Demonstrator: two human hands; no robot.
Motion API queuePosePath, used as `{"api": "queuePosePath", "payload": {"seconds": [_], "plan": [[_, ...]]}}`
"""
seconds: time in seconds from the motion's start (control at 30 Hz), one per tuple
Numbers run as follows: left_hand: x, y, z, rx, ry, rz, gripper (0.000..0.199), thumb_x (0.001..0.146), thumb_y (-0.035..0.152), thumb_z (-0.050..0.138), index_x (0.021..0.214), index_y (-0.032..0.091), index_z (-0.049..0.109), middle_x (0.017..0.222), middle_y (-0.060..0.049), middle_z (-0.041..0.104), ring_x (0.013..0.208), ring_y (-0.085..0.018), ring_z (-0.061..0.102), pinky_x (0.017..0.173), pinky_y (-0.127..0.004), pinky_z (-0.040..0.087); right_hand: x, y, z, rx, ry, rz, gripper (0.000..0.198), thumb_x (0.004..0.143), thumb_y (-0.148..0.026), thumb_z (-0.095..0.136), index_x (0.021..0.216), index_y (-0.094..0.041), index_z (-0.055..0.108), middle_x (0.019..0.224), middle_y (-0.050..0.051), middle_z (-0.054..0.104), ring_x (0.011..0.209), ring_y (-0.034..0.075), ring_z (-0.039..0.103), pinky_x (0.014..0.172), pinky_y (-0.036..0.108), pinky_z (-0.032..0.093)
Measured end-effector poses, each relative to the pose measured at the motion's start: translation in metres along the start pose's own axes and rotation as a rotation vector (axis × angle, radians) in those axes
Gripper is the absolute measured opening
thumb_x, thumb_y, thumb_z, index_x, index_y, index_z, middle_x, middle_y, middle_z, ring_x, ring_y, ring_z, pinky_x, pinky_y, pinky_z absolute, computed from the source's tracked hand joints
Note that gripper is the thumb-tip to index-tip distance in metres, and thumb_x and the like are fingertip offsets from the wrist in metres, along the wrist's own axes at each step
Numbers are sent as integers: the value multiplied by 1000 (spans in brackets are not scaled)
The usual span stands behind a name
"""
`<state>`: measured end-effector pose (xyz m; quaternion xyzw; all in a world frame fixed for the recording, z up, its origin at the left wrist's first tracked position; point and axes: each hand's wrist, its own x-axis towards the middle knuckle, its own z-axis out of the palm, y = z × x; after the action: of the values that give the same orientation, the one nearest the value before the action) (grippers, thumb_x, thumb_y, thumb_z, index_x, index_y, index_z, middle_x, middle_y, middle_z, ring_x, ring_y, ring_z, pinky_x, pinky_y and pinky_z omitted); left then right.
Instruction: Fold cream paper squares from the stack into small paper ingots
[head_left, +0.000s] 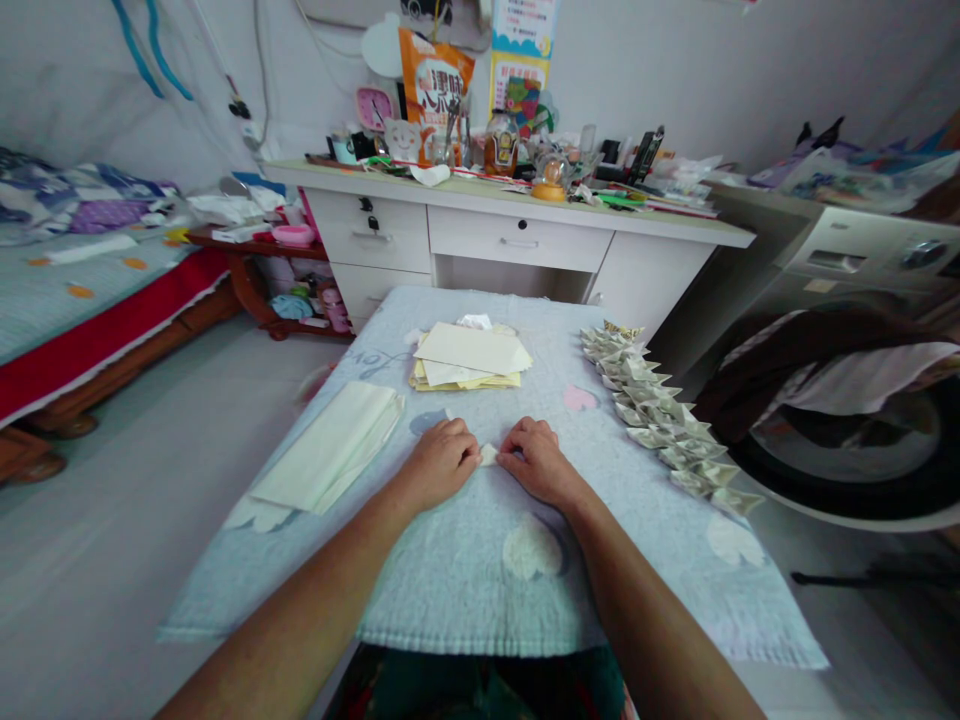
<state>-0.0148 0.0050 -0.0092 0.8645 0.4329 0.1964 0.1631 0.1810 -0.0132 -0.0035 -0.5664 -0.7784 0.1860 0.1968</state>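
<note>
Between my hands, low over the middle of the cloth-covered table (465, 590), is a small piece of folded pale paper (489, 455). My left hand (444, 462) pinches its left end with curled fingers. On the other side my right hand (538, 460) has its fingers closed on the right end. Most of the paper is hidden by the fingers. Beyond the hands lies a stack of cream and yellow paper sheets (469, 350). To the left rests a folded bundle of pale paper (330, 445). Folded paper pieces with pointed tips (667, 415) stand in rows along the right edge.
A white desk (517, 240) crowded with jars, a snack bag (433, 90) and a pink clock (374, 107) stands behind the table. On the right is a washing machine (847, 260) with dark cloth hanging from its door. A bed (97, 290) is at the left.
</note>
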Motion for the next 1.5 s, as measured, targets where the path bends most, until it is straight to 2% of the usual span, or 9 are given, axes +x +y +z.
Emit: {"api": "queuePosePath", "payload": {"seconds": [0.33,0.6,0.7,0.87,0.97,1.17,1.37,1.5], "plan": [[-1,1,5,121,14,-45,15,84,26,56,72,18,59,87,-4,54,87,-20,49,81,-36,39,2,-6,7,-99,17,112,13,82,-29,63,75,-18,65,92,5,54,92,20,43,78,33,28],[-3,2,9,158,20,-98,13,84,27,55,74,19,59,93,-5,54,90,-23,47,80,-38,38,3,-6,9,-116,21,166,14,81,-31,64,74,-19,65,92,5,54,91,21,44,76,33,28],[-3,2,9,118,57,-117,5,81,25,57,82,21,59,94,-4,53,92,-23,47,80,-37,37,4,-6,9,-128,28,157,15,80,-32,65,73,-19,65,92,5,54,91,21,44,76,33,28],[-1,5,7,-6,68,-75,10,79,17,56,85,22,62,96,-3,52,93,-21,47,85,-37,37,4,-8,9,-137,36,159,14,79,-30,65,72,-19,65,90,6,54,91,21,44,75,32,29],[1,4,8,-61,55,-42,12,80,19,56,87,23,66,96,-3,53,94,-20,48,87,-36,37,4,-9,8,-137,28,168,13,79,-29,64,72,-19,65,92,6,55,92,22,44,75,33,29],[5,2,8,-53,18,-76,9,81,23,58,84,23,67,92,-2,55,92,-20,50,88,-37,37,3,-9,10,-151,31,153,14,80,-32,64,73,-19,64,93,6,54,92,22,43,76,33,29],[5,4,11,-33,7,-116,9,80,22,58,84,24,66,93,-2,55,92,-21,49,87,-38,38,1,-8,13,-161,63,118,26,79,-45,65,78,-19,62,94,6,53,92,23,42,76,34,28],[4,3,9,-26,-35,-128,11,83,21,53,86,24,63,97,-2,54,95,-22,48,87,-39,38,1,-11,13,-190,62,125,28,80,-48,63,81,-20,62,94,7,52,93,23,42,77,34,28]]}}
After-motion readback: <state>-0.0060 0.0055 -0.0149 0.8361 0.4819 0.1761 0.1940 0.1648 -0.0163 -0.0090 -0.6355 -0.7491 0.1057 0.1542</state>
